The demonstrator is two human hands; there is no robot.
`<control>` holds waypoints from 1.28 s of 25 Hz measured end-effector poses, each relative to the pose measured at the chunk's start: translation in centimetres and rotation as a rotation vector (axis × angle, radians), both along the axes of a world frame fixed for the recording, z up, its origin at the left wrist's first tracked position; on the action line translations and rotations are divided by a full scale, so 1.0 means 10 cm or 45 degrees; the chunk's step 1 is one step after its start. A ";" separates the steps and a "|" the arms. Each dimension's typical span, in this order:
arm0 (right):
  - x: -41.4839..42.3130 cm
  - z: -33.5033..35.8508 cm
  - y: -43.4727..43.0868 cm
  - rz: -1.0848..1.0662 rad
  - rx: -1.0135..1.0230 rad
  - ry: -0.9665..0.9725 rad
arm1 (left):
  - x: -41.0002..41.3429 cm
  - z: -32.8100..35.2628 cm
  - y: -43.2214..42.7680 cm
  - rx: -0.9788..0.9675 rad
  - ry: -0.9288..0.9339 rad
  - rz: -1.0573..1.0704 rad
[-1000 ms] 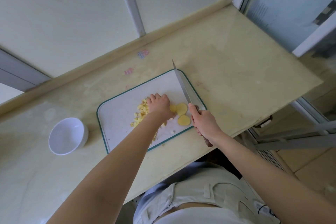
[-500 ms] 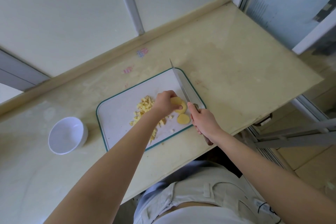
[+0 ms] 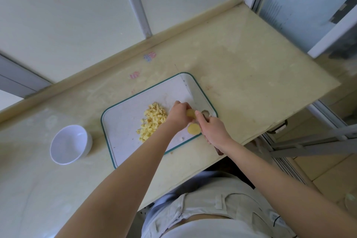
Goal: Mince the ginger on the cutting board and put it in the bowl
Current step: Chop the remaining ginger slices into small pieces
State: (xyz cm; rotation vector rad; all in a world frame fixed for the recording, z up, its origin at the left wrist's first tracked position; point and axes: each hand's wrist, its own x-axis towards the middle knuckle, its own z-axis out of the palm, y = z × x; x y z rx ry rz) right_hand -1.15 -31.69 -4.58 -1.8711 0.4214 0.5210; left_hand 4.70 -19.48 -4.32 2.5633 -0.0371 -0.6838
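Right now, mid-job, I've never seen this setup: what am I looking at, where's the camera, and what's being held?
No machine here: these are a person's two bare hands, filmed by one camera worn on their head and looking down. On the counter stand an empty bowl and a board. The board carries diced ginger and a loose slice. The left hand pinches a second slice. The right hand grips the knife, its blade over the board.
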 end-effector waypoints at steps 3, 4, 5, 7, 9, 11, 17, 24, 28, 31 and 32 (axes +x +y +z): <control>-0.01 0.01 0.01 0.048 -0.024 -0.005 | 0.02 0.10 0.09 -0.111 -0.033 0.157; 0.00 0.02 0.00 0.056 -0.032 -0.006 | 0.02 0.13 0.10 -0.131 -0.004 0.174; 0.01 0.02 -0.01 0.058 -0.037 -0.003 | 0.01 0.16 0.10 -0.124 0.042 0.149; 0.03 0.03 -0.03 0.025 -0.004 0.018 | -0.06 0.16 0.07 -0.077 0.154 0.047; 0.05 0.04 -0.04 -0.039 0.056 0.051 | -0.16 0.12 0.00 -0.027 0.223 -0.057; 0.05 0.04 -0.05 -0.071 0.087 0.079 | -0.23 0.07 -0.04 0.036 0.216 -0.124; 0.04 0.04 -0.08 -0.085 0.119 0.102 | -0.31 0.04 -0.08 0.133 0.130 -0.128; 0.04 0.11 -0.10 -0.025 0.081 0.106 | -0.47 0.02 0.11 -0.117 0.052 -0.001; -0.01 0.20 -0.11 0.068 0.173 0.113 | -0.53 0.13 0.40 -0.359 -0.151 0.361; -0.08 0.28 0.00 0.167 0.246 0.111 | -0.52 0.22 0.66 -0.465 -0.371 0.761; -0.10 0.31 0.06 0.209 0.271 0.124 | -0.53 0.24 0.75 -0.493 -0.431 0.882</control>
